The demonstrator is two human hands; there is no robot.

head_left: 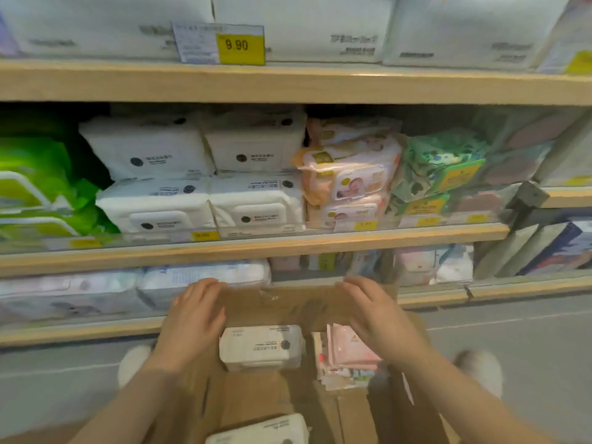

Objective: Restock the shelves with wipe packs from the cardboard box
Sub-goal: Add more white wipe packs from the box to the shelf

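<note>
Both my hands are down at the cardboard box (282,307), which sits on the floor right in front of the shelves. My left hand (192,318) is on the left end of the far flap and my right hand (374,312) is on the right end. The fingers (205,288) look fairly straight and close together, laid over the flap's top edge rather than curled tight, though it's blurry so I can't really tell how far they wrap behind it.

Inside the box there's a white wipe pack (261,347) lying flat just under the flap, between my hands, and a bunch of pink packs (347,354) standing on edge beside it on the right. Another white pack (259,429) is at the near end of the box.

The middle shelf (256,248) above already has white packs (205,174) stacked two high, peach baby wipes (349,174) next to them, and green packs (35,187) at far left. A yellow 9.90 price tag (240,44) hangs on the top shelf.
</note>
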